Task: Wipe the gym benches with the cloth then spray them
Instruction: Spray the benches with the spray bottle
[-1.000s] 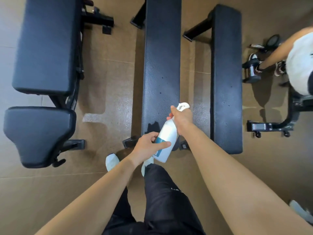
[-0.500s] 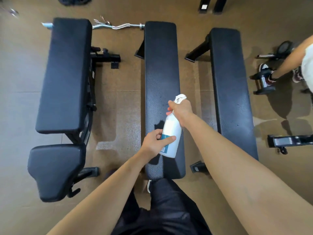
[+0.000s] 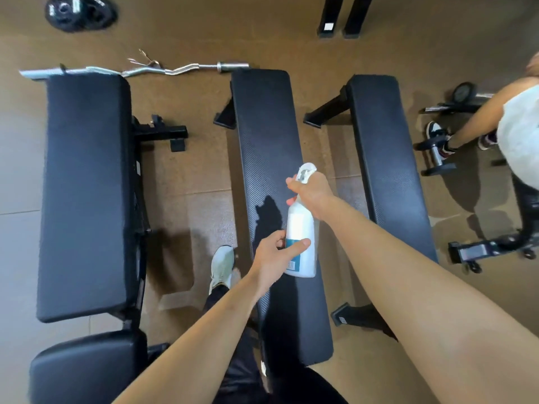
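Bottle (image 3: 302, 228), white w/ a teal label, is held over the middle bench (image 3: 271, 158) by both hands. Right hand (image 3: 313, 193) is wrapped shut round the neck at the trigger head, which points to 12 o'clock; whether a finger is on the trigger itself can't be told. Left hand (image 3: 274, 258) grips the lower body from 9 o'clock, thumb across the label, fingers curled behind.

Bottle's long axis runs 12 to 6, same as the bench pad beneath it, so the nozzle looks along the pad toward its far end. Right hand is the nearer one to the trigger; left only steadies.

Two more benches lie parallel: a wide one (image 3: 84, 185) at 9 o'clock, a narrow one (image 3: 385, 158) at 3 o'clock, both well apart from the bottle.

No cloth in view. Judged from that, wiping looks done and spraying is the step at hand, prob. starting w/ the middle pad.

A second person (image 3: 519, 132) stands at 2 o'clock, beyond the right bench.
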